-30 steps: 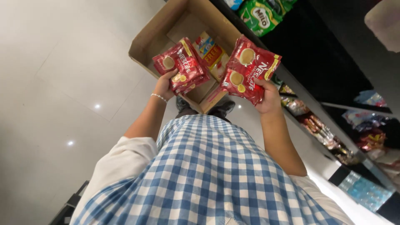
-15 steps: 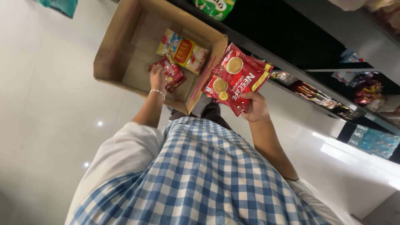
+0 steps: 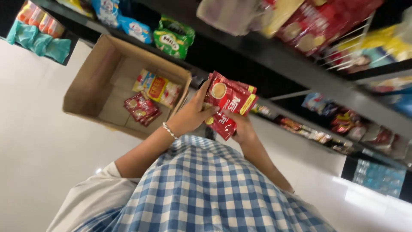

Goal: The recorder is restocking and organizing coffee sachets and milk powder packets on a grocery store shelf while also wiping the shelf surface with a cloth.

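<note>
Red sachet packets, a small stack with a yellow band and a cup printed on the front, sit between a person's two hands above a blue-and-white checked shirt. Nearest the viewer is that shirt, then the forearms rising from it. The left hand, a thin bracelet at its wrist, lies against the stack's left side with fingers held together and the thumb pressing the front. The right hand cups the stack from below and behind; its fingers are mostly hidden, so whether they spread or close cannot be told. To square the stack well, it seems best to keep both palms flat on opposite edges and the thumb on top so no packet slides out. Farther left on the pale floor stands an open cardboard box holding more red packets and yellow ones. Beyond, dark shelves carry a green pouch and other snack bags.
</note>
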